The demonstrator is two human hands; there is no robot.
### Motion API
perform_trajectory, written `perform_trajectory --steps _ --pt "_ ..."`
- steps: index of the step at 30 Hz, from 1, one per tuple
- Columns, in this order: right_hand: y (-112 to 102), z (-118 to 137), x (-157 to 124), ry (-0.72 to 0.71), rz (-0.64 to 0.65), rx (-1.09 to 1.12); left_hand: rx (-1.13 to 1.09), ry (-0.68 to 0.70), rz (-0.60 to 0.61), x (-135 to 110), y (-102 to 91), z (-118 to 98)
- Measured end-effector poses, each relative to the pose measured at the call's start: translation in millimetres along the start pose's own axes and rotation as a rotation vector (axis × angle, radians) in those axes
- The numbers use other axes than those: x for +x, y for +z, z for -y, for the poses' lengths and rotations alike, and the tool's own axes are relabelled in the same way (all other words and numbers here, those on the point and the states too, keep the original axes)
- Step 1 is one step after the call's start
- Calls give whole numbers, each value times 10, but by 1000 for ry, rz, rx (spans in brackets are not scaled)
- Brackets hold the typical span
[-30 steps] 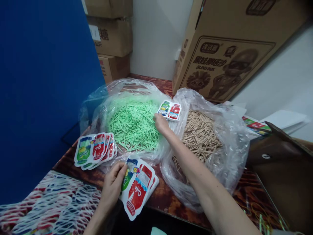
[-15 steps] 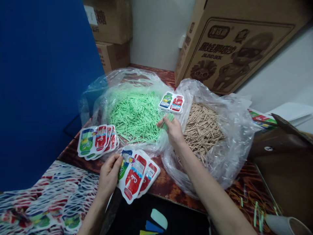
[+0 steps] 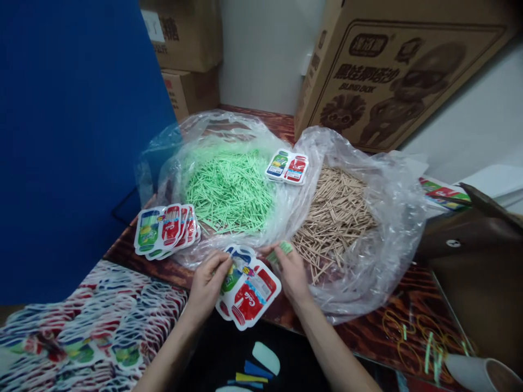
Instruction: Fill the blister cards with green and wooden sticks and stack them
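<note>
My left hand [image 3: 209,284] pinches the left edge of a few bottle-shaped printed cards [image 3: 256,296], with green lemon-lime and red cola pictures. Green sticks [image 3: 285,249] are gripped in a small bunch by my right hand [image 3: 295,275], just above and right of the cards. Beyond both hands lies a heap of light green sticks [image 3: 229,190] in a clear plastic bag. Brown sticks [image 3: 335,218] fill another clear bag on the right. A fanned pile of similar cards [image 3: 165,231] rests at the left, and another card stack [image 3: 287,166] sits between the bags.
A blue panel [image 3: 81,136] borders the left side. Many bundled cards [image 3: 102,326] lie at lower left. A large cardboard box [image 3: 392,81] stands at the back right. Rubber bands [image 3: 408,326] and a white cup [image 3: 482,373] are at lower right on the wooden table [image 3: 368,340].
My right hand has come down toward me from the green heap's edge, still holding green sticks. My left hand has shifted right with the cards, so the two hands are closer together.
</note>
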State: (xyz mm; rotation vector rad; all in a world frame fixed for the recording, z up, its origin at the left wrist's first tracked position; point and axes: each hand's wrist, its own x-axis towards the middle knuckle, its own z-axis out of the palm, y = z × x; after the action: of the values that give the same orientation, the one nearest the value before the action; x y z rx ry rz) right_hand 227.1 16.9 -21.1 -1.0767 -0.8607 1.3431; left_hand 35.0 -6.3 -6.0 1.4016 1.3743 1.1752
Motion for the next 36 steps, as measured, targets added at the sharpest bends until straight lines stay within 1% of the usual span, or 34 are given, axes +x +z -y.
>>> perform_trajectory --steps 3,5,8,10,12,17,21,23,25,31,36 --pt "48 297 69 59 14 283 -12 37 62 -6 87 -11" --pt "98 428 96 130 50 403 -19 48 108 -6 144 -30" --pt "177 472 90 241 79 490 -17 32 163 -2 210 -60" --pt "215 437 64 291 81 497 -21 17 162 -1 235 -67" --pt "232 400 29 303 90 463 -29 4 142 -3 247 -62" --pt "220 423 -52 252 175 287 -23 -14 131 -19 265 -26" --pt "203 473 -105 306 254 197 -36 17 129 -30 286 13" --pt "199 477 -126 301 304 150 -59 24 113 -34 293 38" --pt "200 474 -143 251 342 84 -83 16 100 -36 296 68" --pt "213 497 -191 39 411 -186 -123 -4 101 -37 292 146" --pt "233 504 -228 -69 423 -315 -172 16 115 -23 296 172"
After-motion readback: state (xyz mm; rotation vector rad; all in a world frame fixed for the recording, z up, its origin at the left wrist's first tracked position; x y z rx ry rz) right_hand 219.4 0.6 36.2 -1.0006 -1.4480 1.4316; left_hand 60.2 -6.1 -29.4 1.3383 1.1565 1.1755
